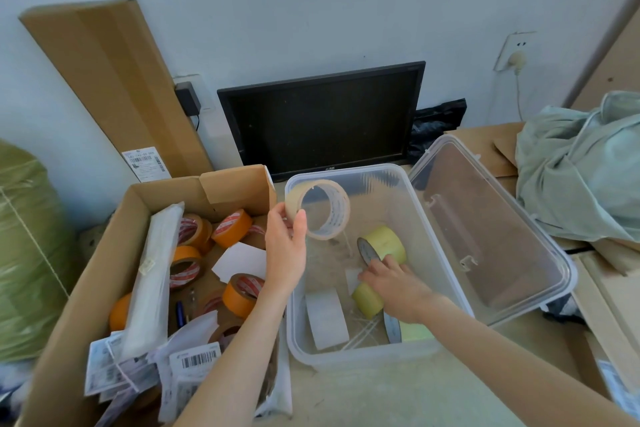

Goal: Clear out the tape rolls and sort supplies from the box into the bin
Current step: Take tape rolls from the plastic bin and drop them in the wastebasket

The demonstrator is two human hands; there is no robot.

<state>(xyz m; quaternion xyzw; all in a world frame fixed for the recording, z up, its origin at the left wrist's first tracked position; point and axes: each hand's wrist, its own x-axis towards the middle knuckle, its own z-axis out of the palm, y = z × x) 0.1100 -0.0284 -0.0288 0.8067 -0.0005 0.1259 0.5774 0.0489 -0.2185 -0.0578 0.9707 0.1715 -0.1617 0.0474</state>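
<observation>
Low centre of the frame, our right hand [391,282] rests with relaxed fingers on a yellow roll [369,298] inside the clear bin [446,250]. Just above, our left hand [289,243] pinches the clear tape roll [320,210] by its rim over the bin's left wall. We judge it light and stiff; the rim grip suits it. Orange rolls [232,228] remain in the box [104,253], left.

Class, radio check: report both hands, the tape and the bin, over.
Left hand holds clear tape roll above bin. Right hand rests on yellow roll inside it. Orange rolls remain in box. Nothing blocking.
</observation>
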